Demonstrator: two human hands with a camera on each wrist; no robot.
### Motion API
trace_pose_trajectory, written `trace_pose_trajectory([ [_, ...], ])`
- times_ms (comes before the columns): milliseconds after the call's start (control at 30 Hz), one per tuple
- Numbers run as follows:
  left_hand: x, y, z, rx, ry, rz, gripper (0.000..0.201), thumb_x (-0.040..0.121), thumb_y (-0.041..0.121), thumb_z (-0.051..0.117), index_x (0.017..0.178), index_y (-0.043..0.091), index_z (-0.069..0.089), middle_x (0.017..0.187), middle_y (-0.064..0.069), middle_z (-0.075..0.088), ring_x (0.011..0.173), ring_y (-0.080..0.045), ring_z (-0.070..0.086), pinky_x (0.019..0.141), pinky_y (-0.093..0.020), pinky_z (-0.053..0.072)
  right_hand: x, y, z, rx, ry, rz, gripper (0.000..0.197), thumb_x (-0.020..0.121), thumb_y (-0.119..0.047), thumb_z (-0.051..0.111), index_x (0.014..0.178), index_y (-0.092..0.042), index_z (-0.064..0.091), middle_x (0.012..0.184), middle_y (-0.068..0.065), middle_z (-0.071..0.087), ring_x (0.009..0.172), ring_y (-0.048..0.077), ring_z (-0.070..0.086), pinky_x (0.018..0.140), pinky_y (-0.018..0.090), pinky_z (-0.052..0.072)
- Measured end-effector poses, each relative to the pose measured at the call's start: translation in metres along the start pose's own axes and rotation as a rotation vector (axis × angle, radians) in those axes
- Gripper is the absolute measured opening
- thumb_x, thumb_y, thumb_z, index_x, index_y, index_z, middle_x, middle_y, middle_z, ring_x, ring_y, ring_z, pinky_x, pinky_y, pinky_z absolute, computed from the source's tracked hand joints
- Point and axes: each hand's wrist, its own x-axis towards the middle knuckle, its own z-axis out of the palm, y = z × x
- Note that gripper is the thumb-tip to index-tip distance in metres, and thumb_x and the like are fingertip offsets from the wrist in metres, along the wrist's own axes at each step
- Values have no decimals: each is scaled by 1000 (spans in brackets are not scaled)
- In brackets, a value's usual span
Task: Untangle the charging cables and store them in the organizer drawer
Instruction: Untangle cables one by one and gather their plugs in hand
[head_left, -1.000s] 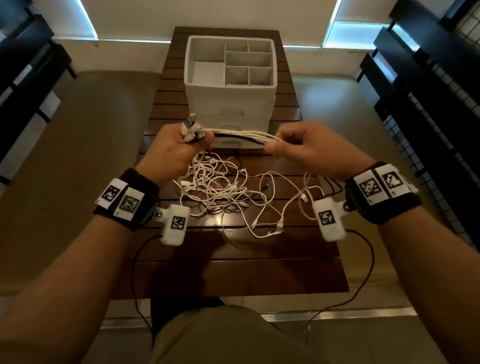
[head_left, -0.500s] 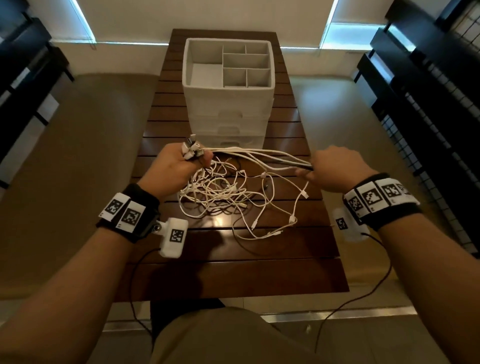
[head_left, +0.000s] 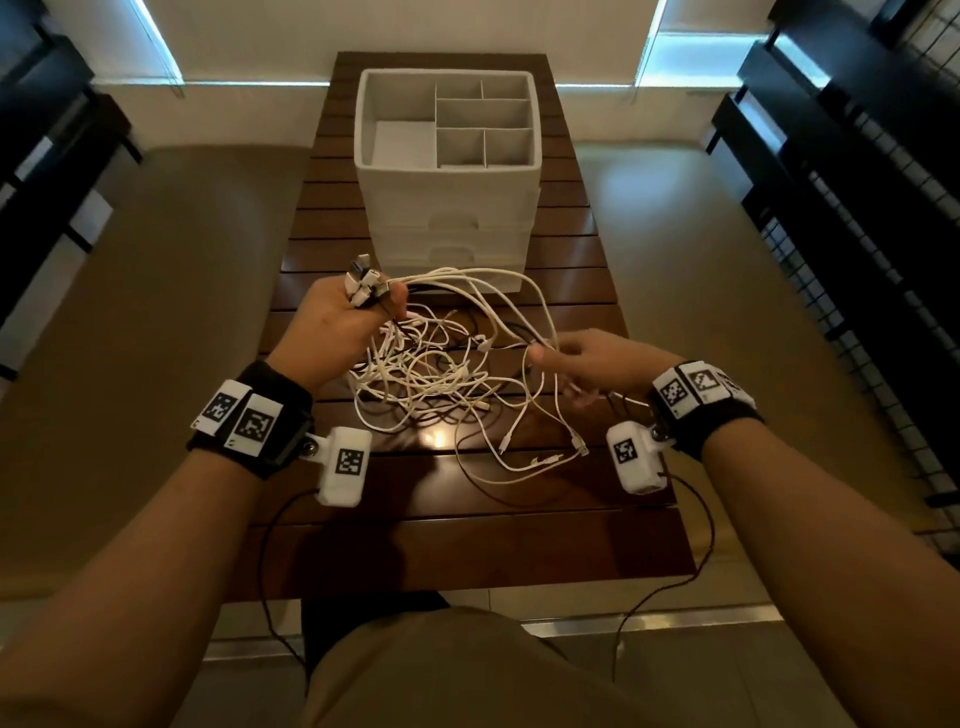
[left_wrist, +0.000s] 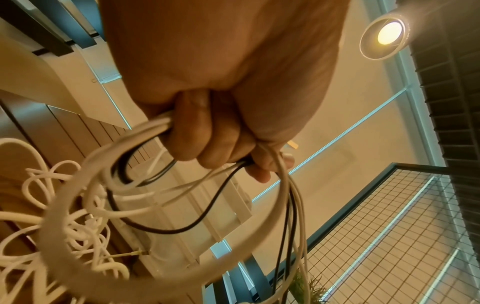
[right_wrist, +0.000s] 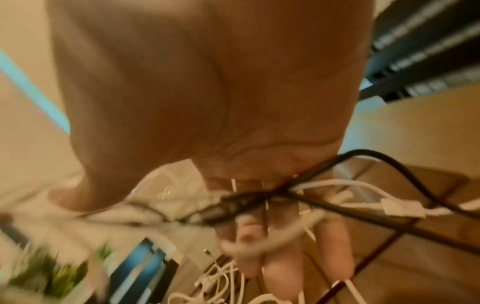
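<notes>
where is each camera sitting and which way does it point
Head: worn on the head, looks forward and down at the table, organizer, tangled cables; both forearms, left hand, right hand.
Left wrist: looks along the palm; curled fingers grip cables.
Right wrist: blurred; palm, extended fingers, cables across them.
Shared: all show the cables.

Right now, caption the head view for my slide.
Left hand grips the bunched plug ends while the right hand combs through tangled cables before the white organizer.
</notes>
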Motion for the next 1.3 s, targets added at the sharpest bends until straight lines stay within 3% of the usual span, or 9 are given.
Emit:
trace_pose_trajectory([
  [100, -1, -6, -4, 17, -22, -45, 27, 103, 27, 66, 79, 16, 73, 71, 0, 62, 67, -11, 52, 68, -32, 45, 13, 14, -5, 335, 195, 120, 84, 88, -86, 29, 111, -16, 68, 94, 11, 71, 77, 24, 68, 77, 40, 55],
  [200, -2, -9, -5, -1, -22, -73, 26, 103, 24, 66, 80, 14, 73, 66, 9, 65, 66, -11, 56, 71, -34, 48, 35, 37, -3, -16, 516, 203, 52, 102, -56, 51, 130, -13, 58, 124, 11, 66, 105, 26, 66, 92, 42, 56],
  [400, -2, -4, -1, 6, -32, -64, 27, 103, 21, 64, 86, 1, 73, 69, -2, 63, 60, -7, 53, 68, -34, 46, 59, 56, 19, -378, 338, 333, 31, 90, -35, 69, 109, -11, 62, 112, 15, 70, 94, 36, 69, 78, 40, 58],
  [533, -2, -2, -10, -23, -12, -33, 18, 95, 28, 67, 80, 24, 76, 90, -29, 68, 77, -21, 59, 74, -40, 50, 51, 49, 11, -272, 355, 330, 20, 94, -28, 61, 90, -10, 68, 96, 17, 75, 82, 37, 73, 80, 47, 64],
  [633, -3, 2, -11, -14, -12, -28, 19, 92, 31, 66, 76, 33, 76, 95, -23, 72, 82, -17, 63, 80, -42, 53, 39, 42, 11, -265, 178, 366, 42, 90, -48, 74, 77, -9, 65, 78, 9, 71, 75, 30, 72, 78, 43, 64],
  [800, -1, 7, -1, 27, -26, -7, 31, 102, 13, 63, 76, 26, 73, 82, -5, 69, 69, 1, 59, 70, -23, 49, 37, 39, 36, -394, 4, 326, 35, 103, -29, 59, 76, -7, 61, 74, 6, 61, 82, 31, 67, 60, 32, 53],
  [967, -3, 2, -8, 2, 8, -22, 30, 104, 22, 63, 77, 27, 73, 93, -28, 69, 83, -17, 60, 80, -36, 49, 19, 51, 19, 29, 5, 136, 32, 95, -49, 68, 107, -19, 67, 94, 5, 76, 75, 20, 72, 63, 36, 61],
  [1100, -6, 1, -7, 0, 44, -40, 29, 104, 21, 62, 78, 25, 72, 80, 6, 70, 77, -3, 60, 83, -35, 48, 10, 59, 18, -136, -173, 66, 17, 92, -42, 75, 95, -26, 77, 84, -3, 75, 77, 13, 65, 69, 28, 50],
  [1300, -10, 1, -10, -30, 18, -19, 28, 101, 28, 63, 75, 29, 74, 92, -31, 66, 83, -24, 57, 79, -42, 48, -5, 45, -3, 182, 399, -156, 17, 98, -28, 69, 88, -17, 77, 77, 8, 73, 68, 17, 67, 60, 24, 52],
])
